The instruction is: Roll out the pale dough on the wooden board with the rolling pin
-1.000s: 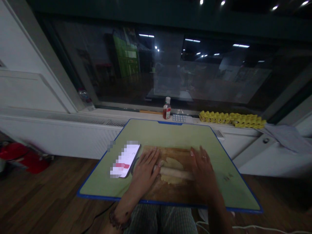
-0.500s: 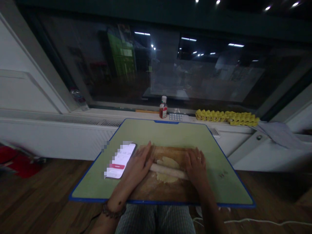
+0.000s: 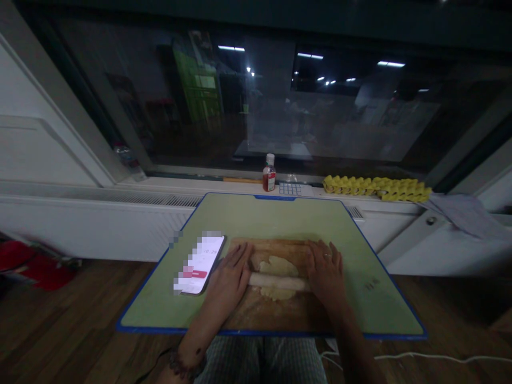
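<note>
A pale rolling pin (image 3: 278, 282) lies across a flattened, uneven-edged piece of dough (image 3: 279, 266), which shows in front of and behind it. Under both sits a wooden board (image 3: 276, 314). My left hand (image 3: 232, 274) holds the pin's left end beneath its palm, fingers reaching forward over the board. At the right end, my right hand (image 3: 326, 269) presses down on the pin in the same way, a ring on one finger. Both pin ends are hidden by the hands. A phone (image 3: 202, 264) with a lit timer screen lies left of my left hand.
The board rests on a green, blue-edged table (image 3: 240, 213). Behind it, the windowsill bears a small bottle (image 3: 269, 173) of reddish liquid, yellow egg cartons (image 3: 376, 188) and a cloth (image 3: 464, 213). A white cable (image 3: 440, 358) runs along the floor at right.
The rolling pin has turned from a slant to nearly level across the dough. My left fingers have come down and back slightly. The whole view has shifted a little.
</note>
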### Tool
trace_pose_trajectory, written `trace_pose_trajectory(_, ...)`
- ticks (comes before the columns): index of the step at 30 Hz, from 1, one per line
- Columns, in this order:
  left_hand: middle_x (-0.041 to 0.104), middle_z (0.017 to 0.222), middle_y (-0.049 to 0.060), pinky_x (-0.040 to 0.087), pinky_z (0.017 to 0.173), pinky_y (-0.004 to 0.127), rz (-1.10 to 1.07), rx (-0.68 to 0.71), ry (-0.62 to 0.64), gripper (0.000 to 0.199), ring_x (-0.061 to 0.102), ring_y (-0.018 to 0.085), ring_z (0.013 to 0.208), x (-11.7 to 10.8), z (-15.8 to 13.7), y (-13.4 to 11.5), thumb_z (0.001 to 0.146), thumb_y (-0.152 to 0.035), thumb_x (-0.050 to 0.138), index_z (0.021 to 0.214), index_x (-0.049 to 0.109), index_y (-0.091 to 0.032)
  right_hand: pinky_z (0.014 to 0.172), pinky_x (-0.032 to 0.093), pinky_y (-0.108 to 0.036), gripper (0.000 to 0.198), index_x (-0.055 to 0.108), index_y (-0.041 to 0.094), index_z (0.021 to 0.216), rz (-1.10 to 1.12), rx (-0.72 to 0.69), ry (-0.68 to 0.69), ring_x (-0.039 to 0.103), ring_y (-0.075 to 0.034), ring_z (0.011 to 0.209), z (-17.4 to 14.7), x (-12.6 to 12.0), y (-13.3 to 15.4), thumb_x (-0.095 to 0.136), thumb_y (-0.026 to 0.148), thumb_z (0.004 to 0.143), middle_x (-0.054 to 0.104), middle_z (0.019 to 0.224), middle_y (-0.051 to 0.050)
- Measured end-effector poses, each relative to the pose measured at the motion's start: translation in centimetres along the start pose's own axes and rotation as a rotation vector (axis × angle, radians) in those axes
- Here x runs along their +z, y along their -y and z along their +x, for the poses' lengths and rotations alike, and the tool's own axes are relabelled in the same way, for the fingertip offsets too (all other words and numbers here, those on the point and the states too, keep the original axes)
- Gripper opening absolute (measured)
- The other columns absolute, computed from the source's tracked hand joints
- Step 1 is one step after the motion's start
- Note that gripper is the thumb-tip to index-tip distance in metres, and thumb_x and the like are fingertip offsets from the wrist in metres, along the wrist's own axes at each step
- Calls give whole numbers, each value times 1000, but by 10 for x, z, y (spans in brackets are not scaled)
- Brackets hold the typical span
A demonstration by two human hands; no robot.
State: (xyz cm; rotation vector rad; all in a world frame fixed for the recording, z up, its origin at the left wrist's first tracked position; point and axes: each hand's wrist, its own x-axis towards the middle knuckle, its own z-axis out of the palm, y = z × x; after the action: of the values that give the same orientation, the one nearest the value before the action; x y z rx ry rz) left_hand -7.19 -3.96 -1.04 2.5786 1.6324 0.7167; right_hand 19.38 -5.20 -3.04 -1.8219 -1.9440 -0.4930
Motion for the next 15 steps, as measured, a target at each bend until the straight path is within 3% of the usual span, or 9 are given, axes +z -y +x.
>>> trace_pose_trajectory(8, 49, 147, 8, 41, 112, 43, 47, 74, -43, 49, 41, 23, 138, -7, -30, -2, 99, -26, 32, 145, 44, -14, 109, 32, -56, 46, 53, 22, 138, -60, -3, 57, 35, -33, 138, -31, -8, 10, 30, 17, 98, 56, 140, -6)
trace_pose_trajectory(12, 51, 145, 7, 38, 113, 43, 45, 111, 45, 48, 40, 21, 139, -9, -14, 4, 100, -29, 30, 142, 48, -15, 111, 30, -53, 49, 53, 24, 138, -78, 33, 193, 37, -30, 138, -10, -7, 8, 29, 17, 96, 53, 143, -6)
trace_pose_trajectory(15, 51, 145, 10, 36, 114, 45, 62, 113, 111, 49, 42, 22, 138, -6, 14, 8, 99, -28, 28, 140, 51, -12, 110, 30, -54, 48, 51, 20, 139, -103, 41, 216, 37, -31, 138, 10, -1, 2, 32, 18, 95, 52, 143, -12)
